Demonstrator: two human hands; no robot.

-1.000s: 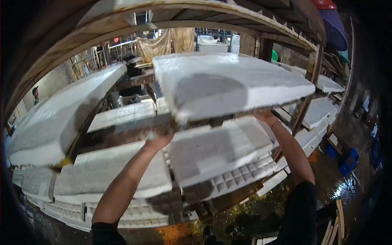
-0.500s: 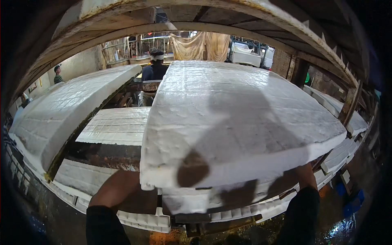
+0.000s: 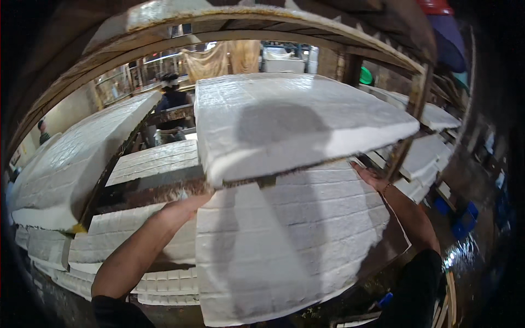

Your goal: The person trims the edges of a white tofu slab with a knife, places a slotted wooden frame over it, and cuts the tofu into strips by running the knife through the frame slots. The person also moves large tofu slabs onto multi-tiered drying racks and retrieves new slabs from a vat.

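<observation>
A large scored white tofu slab (image 3: 328,218) juts toward me between my hands, with shadows across it. My left hand (image 3: 192,206) grips its far left edge, fingertips hidden. At its far right edge my right hand (image 3: 373,177) takes hold, with some fingers showing along the top. Just above and beyond it lies a thicker white tofu slab (image 3: 355,117) with a wet, shiny top. Its front edge overhangs the far end of the slab I hold.
Another thick slab (image 3: 71,164) lies on a board at the left. Cut tofu (image 3: 167,281) sits lower down. A wooden rack beam (image 3: 262,16) arches overhead, with a post (image 3: 407,128) at the right. A person (image 3: 174,97) is farther back. Blue containers (image 3: 465,218) stand low at the right.
My hands have gone from beneath the upper slab's front edge to the sides of the lower slab, which now reaches out toward me. The view has shifted right.
</observation>
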